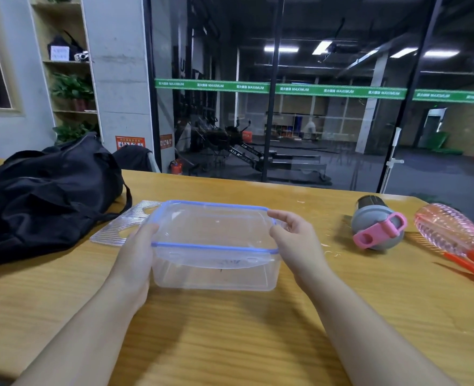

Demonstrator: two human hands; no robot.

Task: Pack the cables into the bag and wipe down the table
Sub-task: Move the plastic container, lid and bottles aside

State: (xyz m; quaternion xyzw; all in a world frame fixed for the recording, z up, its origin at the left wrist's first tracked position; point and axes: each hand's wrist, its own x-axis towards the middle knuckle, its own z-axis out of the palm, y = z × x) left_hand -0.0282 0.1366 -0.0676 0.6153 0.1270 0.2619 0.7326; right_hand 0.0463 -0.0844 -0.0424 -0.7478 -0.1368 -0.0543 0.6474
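wooden tabletop [230,330], seen from the head view, carrying all items described. black bag [43,196], slumped on the left part of the tabletop, its strap trailing toward the centre; whether its opening is unzipped cannot be judged from this angle. clear container [216,271], rectangular, standing at the centre of the tabletop just right of the bag. clear lid [213,227] with a blue rim, held above the container and tilted, its near edge low over the container's mouth. ribbed clear board [118,227], flat on the tabletop between the bag and the container, partly hidden behind the lid. pink spray bottle [450,232], lying on its side at the far right, red nozzle toward the viewer. grey bottle [376,224] with a pink strap, lying on its side just left of the spray bottle and well apart from the container. left hand [138,252], fingers curled round the left edge of the lid. right hand [294,232], thumb and fingers pinching the right edge of the lid.
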